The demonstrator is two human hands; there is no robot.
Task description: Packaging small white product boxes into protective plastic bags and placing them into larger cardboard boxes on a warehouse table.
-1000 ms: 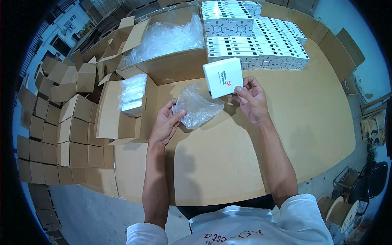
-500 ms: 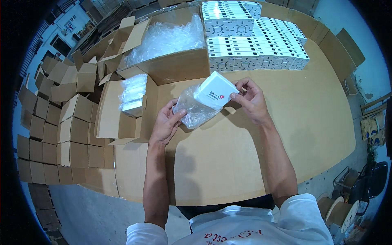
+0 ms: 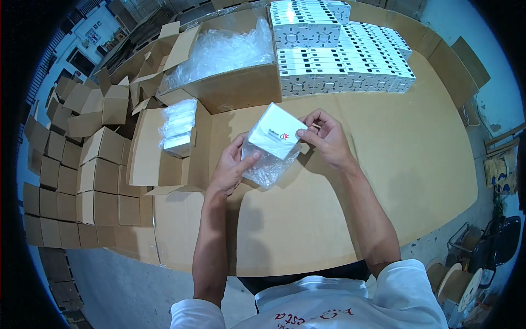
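A small white square box (image 3: 275, 131) with a little red mark on its face is half inside a clear plastic bag (image 3: 267, 166), above the cardboard-covered table (image 3: 394, 164). My right hand (image 3: 323, 137) pinches the box at its right edge. My left hand (image 3: 233, 167) grips the bag's left side, fingers spread along the plastic. The box tilts down to the left, its lower part hidden by the bag.
Rows of stacked white boxes (image 3: 339, 60) stand at the back of the table. A large open carton (image 3: 230, 71) holds crumpled clear plastic. An open carton (image 3: 175, 145) on the left holds bagged boxes (image 3: 178, 129). Folded brown cartons (image 3: 71, 164) pile up at far left.
The white box has tipped from upright and come down to the left into the bag's mouth. My left hand has closed in on the bag; the two hands are nearer each other.
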